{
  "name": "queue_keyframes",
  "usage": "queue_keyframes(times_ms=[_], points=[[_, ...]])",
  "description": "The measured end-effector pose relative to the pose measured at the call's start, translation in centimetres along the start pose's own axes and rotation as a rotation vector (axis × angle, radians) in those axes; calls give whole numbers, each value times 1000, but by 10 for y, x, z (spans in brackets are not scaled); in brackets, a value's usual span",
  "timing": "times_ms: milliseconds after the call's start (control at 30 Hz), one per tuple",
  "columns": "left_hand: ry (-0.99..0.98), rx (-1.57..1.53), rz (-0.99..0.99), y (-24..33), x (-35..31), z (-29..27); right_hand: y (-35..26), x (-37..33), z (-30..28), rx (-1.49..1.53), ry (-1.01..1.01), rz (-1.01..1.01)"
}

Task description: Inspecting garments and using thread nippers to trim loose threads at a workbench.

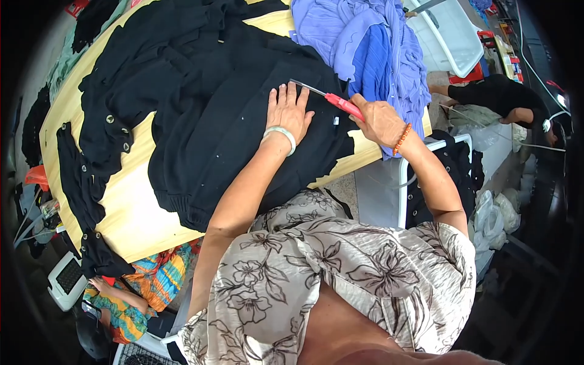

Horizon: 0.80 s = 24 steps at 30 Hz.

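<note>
A black knit garment (201,115) lies spread over the pale wooden table (137,213), with small white specks on it. My left hand (288,112) rests flat on the cloth, fingers stretched out, a pale green bangle at its wrist. In my right hand (382,123) is a red-handled tool (344,106) with a slim metal shaft; its exact kind I cannot make out. The shaft's tip lies close to my left fingertips, over the black cloth. An orange bead bracelet circles my right wrist.
Purple-blue garments (371,55) are heaped at the table's far right, beside a white plastic bin (447,36). Black buttoned clothing (91,164) lies along the left edge. A white-framed basket (403,194) holds dark clothes by my right arm. Other people (508,100) work at right and lower left.
</note>
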<state>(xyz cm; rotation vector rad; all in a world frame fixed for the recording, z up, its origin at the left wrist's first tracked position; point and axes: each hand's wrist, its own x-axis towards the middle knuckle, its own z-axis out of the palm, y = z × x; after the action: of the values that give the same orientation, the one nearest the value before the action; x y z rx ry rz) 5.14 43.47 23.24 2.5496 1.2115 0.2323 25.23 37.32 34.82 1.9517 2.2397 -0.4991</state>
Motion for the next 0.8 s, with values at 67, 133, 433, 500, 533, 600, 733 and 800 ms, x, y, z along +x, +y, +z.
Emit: queue_keyframes(times_ms=[67, 133, 433, 500, 533, 600, 733, 800], points=[[21, -11, -12, 0, -1, 2, -2, 6, -6, -30, -22, 5], [37, -22, -23, -2, -4, 2, -6, 12, -11, -45, -58, -20], [95, -86, 5, -8, -2, 16, -81, 27, -44, 152, -259, -391], [121, -84, 9, -10, 0, 25, -97, 33, -35, 124, -240, -533], [130, -89, 10, -11, 0, 27, -111, 37, -34, 144, -290, -545], [165, -73, 36, -16, -2, 34, -140, 41, -28, 82, -358, -600], [96, -88, 8, -5, -4, 13, -181, 49, 2, 260, -333, -834], [108, -79, 6, -3, -5, 11, -192, 50, -5, 221, -374, -823]])
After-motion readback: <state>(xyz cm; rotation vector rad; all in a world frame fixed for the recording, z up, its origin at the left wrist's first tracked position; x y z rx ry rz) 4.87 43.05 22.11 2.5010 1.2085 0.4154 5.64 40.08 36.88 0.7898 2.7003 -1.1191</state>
